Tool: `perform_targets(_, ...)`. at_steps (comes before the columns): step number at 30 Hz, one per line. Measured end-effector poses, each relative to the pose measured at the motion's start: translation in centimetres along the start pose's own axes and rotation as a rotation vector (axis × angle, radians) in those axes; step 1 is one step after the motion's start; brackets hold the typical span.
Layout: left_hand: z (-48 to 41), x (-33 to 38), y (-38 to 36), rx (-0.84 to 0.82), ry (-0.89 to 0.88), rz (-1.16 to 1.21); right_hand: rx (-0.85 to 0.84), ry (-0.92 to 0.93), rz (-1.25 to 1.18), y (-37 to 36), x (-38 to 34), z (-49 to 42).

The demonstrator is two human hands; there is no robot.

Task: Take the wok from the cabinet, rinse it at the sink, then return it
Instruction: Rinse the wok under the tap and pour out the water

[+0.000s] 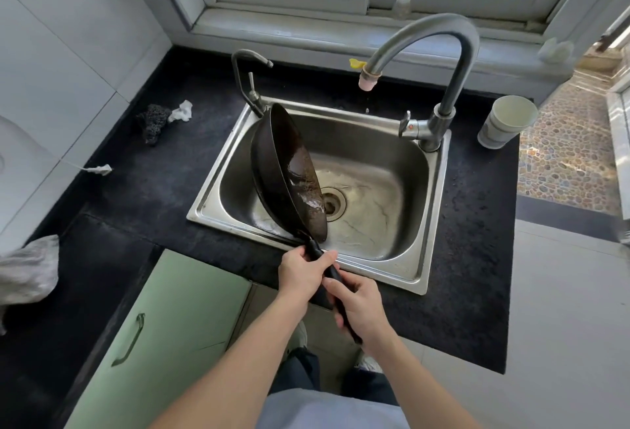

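Observation:
A dark, wet wok (289, 173) is tipped steeply on its side over the left half of the steel sink (375, 169), its inside facing right toward the drain (332, 203). Its black handle runs down toward me over the sink's front rim. My left hand (301, 273) grips the handle just below the pan. My right hand (358, 306) grips the handle lower down, near its end. The tall faucet (456, 64) arches over the sink, and only a few drops fall from its spout. The green cabinet door (163, 336) below the counter at the left stands closed.
A small second tap (250, 87) stands at the sink's back left corner. A paper cup (508, 120) sits right of the faucet. A dark scrubber (153, 122) and crumpled tissue (182, 111) lie on the black counter (143, 183) at the left. A grey cloth (27, 272) lies further left.

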State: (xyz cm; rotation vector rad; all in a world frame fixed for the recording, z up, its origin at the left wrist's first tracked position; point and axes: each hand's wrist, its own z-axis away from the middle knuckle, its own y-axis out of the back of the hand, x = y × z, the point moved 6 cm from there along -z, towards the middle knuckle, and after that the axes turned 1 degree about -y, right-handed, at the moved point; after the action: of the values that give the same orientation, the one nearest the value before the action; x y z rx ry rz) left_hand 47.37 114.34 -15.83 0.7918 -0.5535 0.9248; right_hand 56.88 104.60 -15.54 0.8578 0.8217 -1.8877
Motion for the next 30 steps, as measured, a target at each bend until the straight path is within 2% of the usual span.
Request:
perform_targets(5,0.5,0.6,-0.2,0.076,0.002,-0.055,-0.047,-0.003,-0.008,0.6,0.4,-0.5)
perform_targets(10,0.8,1.3,0.6,0.166,-0.028,-0.156,-0.125,-0.067,-0.178,0.1,0.7,-0.5)
perform_targets(14,0.8,1.7,0.7,0.178,-0.051,-0.21,-0.139,-0.1,-0.277,-0.5,0.5,-0.4)
perform_targets(30,1.8,2.5,-0.2,0.208,-0.084,-0.278,-0.188,-0.13,-0.342,0.5,0.1,0.5)
